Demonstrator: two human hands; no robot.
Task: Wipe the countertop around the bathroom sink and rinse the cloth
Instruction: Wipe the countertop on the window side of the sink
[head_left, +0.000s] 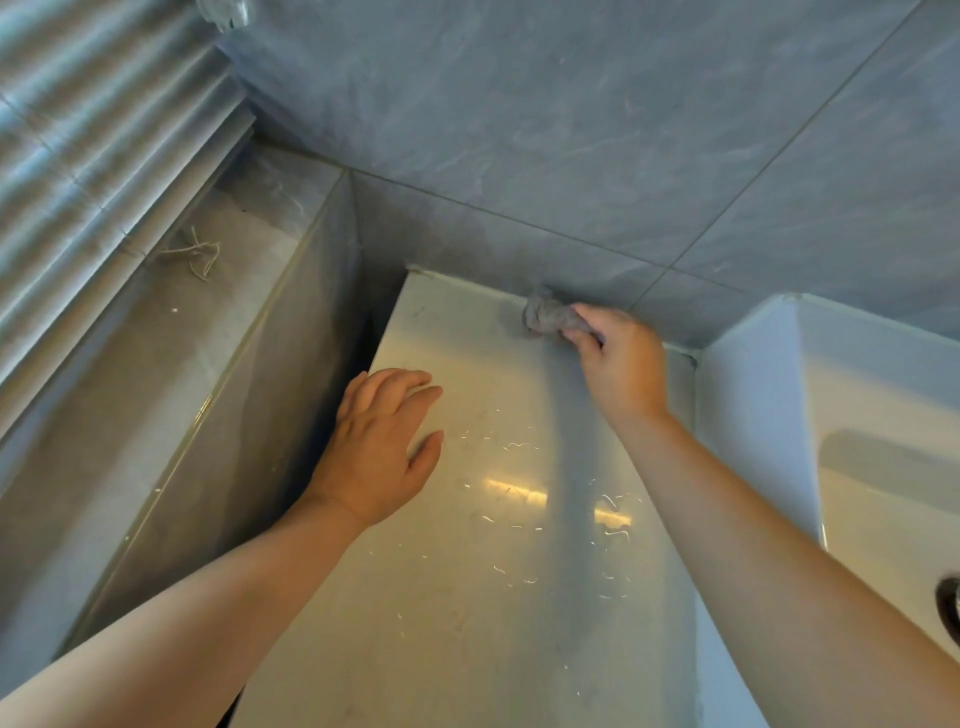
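— At the far edge of the bench (467, 623), what are you holding?
— My right hand (621, 364), fingers curled round the bunched grey cloth (545, 314), holds it where bench meets tiled wall (571, 156), left of the sink (857, 395).
— And the other?
— My left hand (382, 447) is at the bench's left edge, fingers straight and slightly spread, holding nothing.

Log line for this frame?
phase: wiping | right hand: grips cloth at countertop back edge | left hand: flat, countertop left edge | sink: right
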